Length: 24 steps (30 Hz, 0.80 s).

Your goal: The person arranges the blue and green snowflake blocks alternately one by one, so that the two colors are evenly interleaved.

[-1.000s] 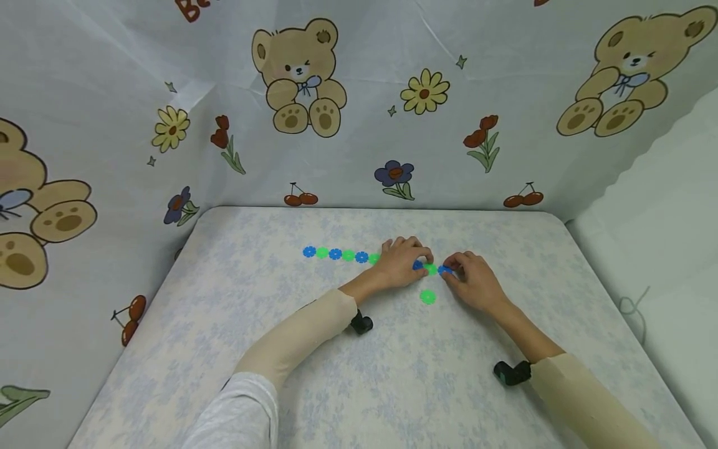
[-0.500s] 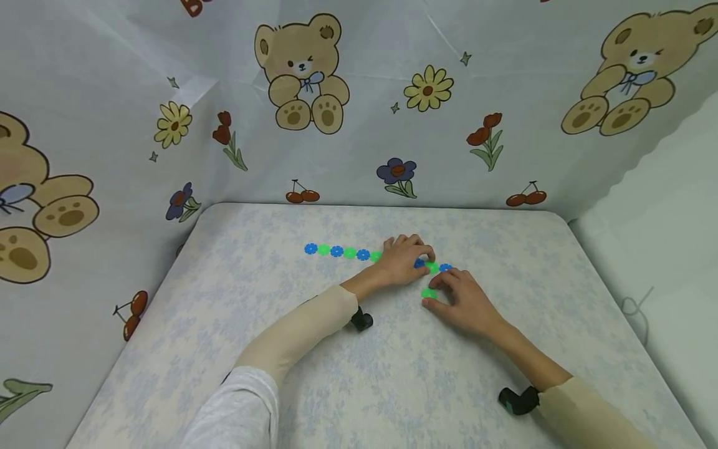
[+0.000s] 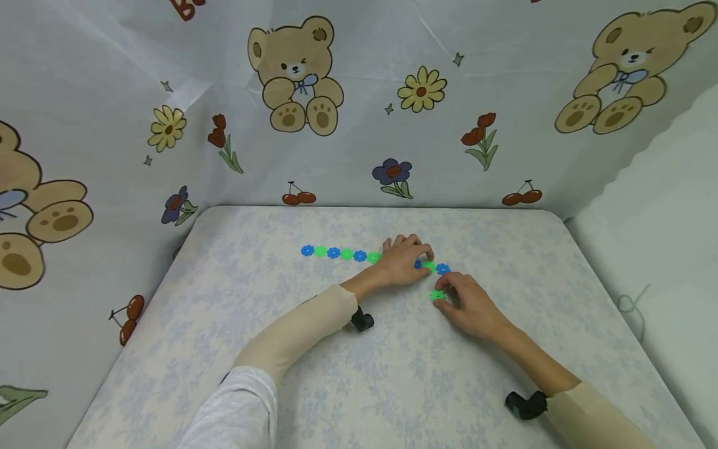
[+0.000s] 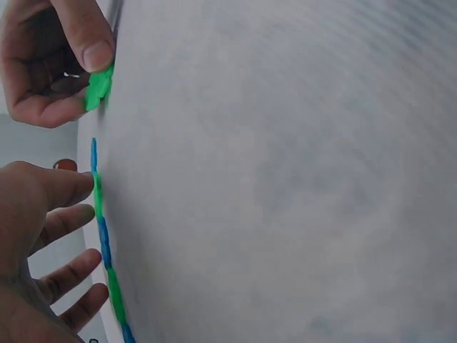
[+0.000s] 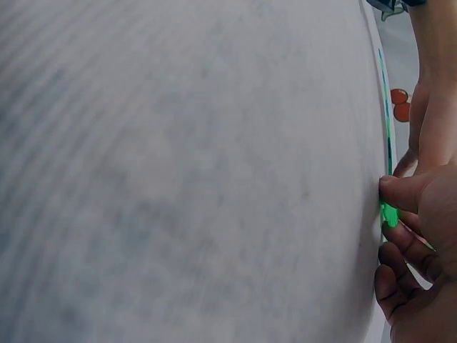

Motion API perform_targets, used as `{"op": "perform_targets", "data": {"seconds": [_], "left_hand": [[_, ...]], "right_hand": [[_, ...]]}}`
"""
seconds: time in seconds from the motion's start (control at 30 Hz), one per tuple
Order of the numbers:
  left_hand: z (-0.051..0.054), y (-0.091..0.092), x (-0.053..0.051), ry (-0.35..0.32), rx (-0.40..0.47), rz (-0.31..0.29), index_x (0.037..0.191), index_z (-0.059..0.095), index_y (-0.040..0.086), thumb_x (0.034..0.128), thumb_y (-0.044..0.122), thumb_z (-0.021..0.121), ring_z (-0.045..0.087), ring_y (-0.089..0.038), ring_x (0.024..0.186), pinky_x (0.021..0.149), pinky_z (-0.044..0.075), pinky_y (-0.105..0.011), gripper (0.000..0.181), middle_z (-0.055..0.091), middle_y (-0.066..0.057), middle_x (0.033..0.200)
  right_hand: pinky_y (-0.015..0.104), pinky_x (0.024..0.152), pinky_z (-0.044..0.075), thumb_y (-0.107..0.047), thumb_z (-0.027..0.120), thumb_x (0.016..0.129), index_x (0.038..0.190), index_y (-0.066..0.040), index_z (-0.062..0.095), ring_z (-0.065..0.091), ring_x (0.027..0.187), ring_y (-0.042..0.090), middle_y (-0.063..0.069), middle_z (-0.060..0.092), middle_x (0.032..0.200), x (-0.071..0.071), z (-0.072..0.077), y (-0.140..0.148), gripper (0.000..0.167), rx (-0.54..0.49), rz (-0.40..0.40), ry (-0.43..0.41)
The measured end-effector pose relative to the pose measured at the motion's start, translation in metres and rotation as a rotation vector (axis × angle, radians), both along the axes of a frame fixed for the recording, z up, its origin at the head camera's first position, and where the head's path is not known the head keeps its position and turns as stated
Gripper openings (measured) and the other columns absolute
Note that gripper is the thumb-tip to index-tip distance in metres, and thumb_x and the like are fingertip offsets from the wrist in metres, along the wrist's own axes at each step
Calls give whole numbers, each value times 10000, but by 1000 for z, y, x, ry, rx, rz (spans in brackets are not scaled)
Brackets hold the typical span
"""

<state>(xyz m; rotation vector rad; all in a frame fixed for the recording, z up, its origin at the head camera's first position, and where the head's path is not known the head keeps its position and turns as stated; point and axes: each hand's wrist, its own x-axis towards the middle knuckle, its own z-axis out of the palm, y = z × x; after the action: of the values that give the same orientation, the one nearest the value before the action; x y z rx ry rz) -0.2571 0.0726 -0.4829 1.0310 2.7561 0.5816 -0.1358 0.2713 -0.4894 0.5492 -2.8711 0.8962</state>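
Observation:
My right hand (image 3: 470,305) pinches a green notched plastic disc (image 3: 437,295) between thumb and fingertips. It is tilted and slightly above the table in the left wrist view. A row of blue and green interlocking discs (image 3: 347,254) runs across the table, and my left hand (image 3: 401,260) covers part of it. The left thumb and index finger hold the green disc (image 3: 429,266) near the row's right end from both sides. The end blue disc (image 3: 442,269) lies just beyond these fingers. In the left wrist view the row (image 4: 106,243) appears edge-on beside the left fingertips.
The table (image 3: 359,386) has a pale blue mottled cover. Behind it hangs a white cloth (image 3: 359,125) printed with bears and flowers. Black camera mounts (image 3: 525,405) stick out at both wrists. A thin cord (image 3: 634,305) hangs by the right edge.
My right hand has let go of the end blue disc, moved down toward me and picked up the loose green disc, shifting it slightly right. My left hand stays on the row.

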Motion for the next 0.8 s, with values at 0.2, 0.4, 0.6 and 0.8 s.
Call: {"op": "perform_targets", "data": {"seconds": [0.2,0.4,0.6,0.8], "left_hand": [[2,12,3,-7,9,18,1311,654,362,1051,459,688,439,-293,1452,1252,178,-793,280,543,27,1457],[-3,25,8,32,31,39,1266,682,358,1039,452,712,414,-302,1483,1247,192,-799,247,543,33,1441],[-5,29,9,53,33,45,1214,691,385,1038,460,713,432,-296,1476,1246,206,-795,192,568,49,1423],[-7,29,9,62,20,47,1211,684,405,1044,467,702,446,-289,1473,1252,208,-788,179,572,58,1436]], "right_hand": [[414,889,555,-116,780,991,1186,-97,663,658,1007,208,57,704,1127,1,3,12,228,16,-35,-4],[412,879,553,-98,782,985,1181,-84,671,652,999,230,70,708,1110,0,-1,28,226,18,-55,19],[385,868,544,-95,769,998,1183,-75,687,645,1004,247,86,709,1107,-8,1,47,203,-10,-61,2],[419,865,549,-102,758,1010,1190,-46,689,671,1014,303,134,710,1102,-24,1,60,200,-5,-92,-9]]}}
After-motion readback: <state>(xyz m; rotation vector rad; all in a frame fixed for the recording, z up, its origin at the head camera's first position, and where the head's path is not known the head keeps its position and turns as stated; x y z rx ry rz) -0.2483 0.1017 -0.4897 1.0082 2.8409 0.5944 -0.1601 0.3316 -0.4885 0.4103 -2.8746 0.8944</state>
